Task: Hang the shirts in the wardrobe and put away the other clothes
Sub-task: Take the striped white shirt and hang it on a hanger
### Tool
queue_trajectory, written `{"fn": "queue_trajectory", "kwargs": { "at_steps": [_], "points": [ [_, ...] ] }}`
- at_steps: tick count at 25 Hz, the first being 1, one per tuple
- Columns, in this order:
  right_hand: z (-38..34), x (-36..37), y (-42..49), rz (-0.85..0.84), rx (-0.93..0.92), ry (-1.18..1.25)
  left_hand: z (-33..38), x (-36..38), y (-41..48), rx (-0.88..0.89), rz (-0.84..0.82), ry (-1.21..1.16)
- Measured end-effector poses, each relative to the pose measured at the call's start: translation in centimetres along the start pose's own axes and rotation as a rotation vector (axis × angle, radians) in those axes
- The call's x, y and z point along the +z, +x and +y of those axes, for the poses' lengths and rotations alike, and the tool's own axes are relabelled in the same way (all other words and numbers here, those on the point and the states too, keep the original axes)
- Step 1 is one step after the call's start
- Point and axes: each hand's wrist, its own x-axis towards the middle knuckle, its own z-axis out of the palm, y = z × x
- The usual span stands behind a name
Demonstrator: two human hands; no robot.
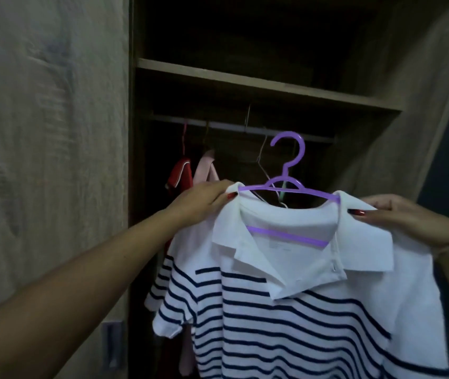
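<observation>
Wardrobe door (48,160): pale wood-grain panel filling the left side of the view, blurred; a small dark fitting (113,346) sits near its lower right edge.
Left hand (204,199): reaches in from the lower left on a bare forearm, fingers closed on the left shoulder of the striped shirt right at the end of the hanger; a red-painted nail shows against the white cloth.
Red garment (181,175): hangs from the rail just behind the left hand, with a pale trim line.
Pink garment (205,166): hangs just beside the red one, to its right, partly hidden by the left hand.
Rail (245,128): pale bar running across the dark interior under the shelf; thin wire hangers (261,157) hang from it near the middle.
Shelf (258,83): wooden board above the rail, the compartment above it too dark to read.
Purple hanger (289,170): plastic, hook upright and free in the air in front of the rail, not on it; its arms run inside the shirt's shoulders and its lower bar shows through the open neck.
Striped shirt (286,310): white polo with navy stripes, collar open, draped on the purple hanger and held up in front of the open wardrobe, filling the lower right of the view.
Right hand (401,217): comes in from the right edge, fingers closed on the shirt's right shoulder by the collar, dark red nails visible.
Right door (414,105): wood-grain panel swung open, angled away at the right.
</observation>
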Motion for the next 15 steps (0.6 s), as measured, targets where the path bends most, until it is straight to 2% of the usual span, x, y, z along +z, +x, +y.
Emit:
{"fn": "queue_trajectory", "kwargs": {
  "at_steps": [3, 6, 8, 10, 15],
  "points": [
    [-0.9, -1.2, -0.8, 0.038, 0.058, -0.054, -1.7, 1.4, 1.6, -0.207, -0.221, 0.370],
    [-2.1, -2.2, 0.2, 0.086, 0.093, -0.080, -4.1, 2.1, 1.3, -0.403, -0.229, 0.516],
    [-3.1, -2.0, 2.4, 0.109, 0.086, -0.096, -5.2, 2.1, 1.1, -0.475, -0.258, 0.505],
    [-4.1, -0.4, 5.7, 0.159, 0.045, -0.115, -5.6, 1.8, 1.0, -0.480, -0.299, 0.391],
    [-4.8, 4.6, 16.7, 0.252, -0.040, -0.104, -6.1, 0.5, 1.2, -0.349, -0.255, 0.267]
  ]
}}
